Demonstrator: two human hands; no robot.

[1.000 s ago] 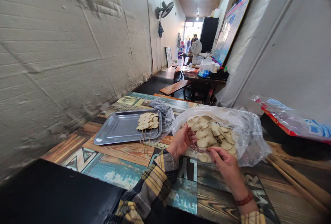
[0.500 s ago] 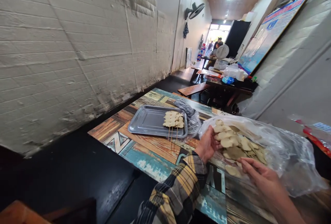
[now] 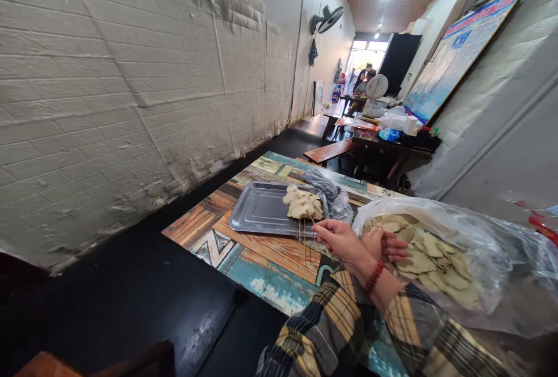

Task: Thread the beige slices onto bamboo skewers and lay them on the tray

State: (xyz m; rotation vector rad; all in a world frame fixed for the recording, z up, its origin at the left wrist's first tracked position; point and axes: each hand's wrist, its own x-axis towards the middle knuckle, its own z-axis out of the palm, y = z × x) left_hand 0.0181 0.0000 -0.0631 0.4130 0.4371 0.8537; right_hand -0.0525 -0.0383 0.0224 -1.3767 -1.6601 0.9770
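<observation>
tray (image 3: 261, 214) far left, skewered slices (image 3: 305, 205) heaped at its right end | right hand (image 3: 337, 236) crossed over, fingertips pinched on a skewer stick (image 3: 311, 221) by the heap | left hand (image 3: 387, 244) half hidden at bag (image 3: 479, 249) mouth, grip unclear | step: likely laying the skewer down; next calls for settling it flat before letting go

On my feed, both arms wear long flannel: the left sleeve (image 3: 320, 330) and right sleeve (image 3: 436, 339) share a plaid of mustard yellow and dark grey, crossed by thin pale lines. A bracelet (image 3: 374, 278) of round dark-red beads circles the right wrist. The left hand (image 3: 387, 244) and right hand (image 3: 340, 239) are bare.
</observation>
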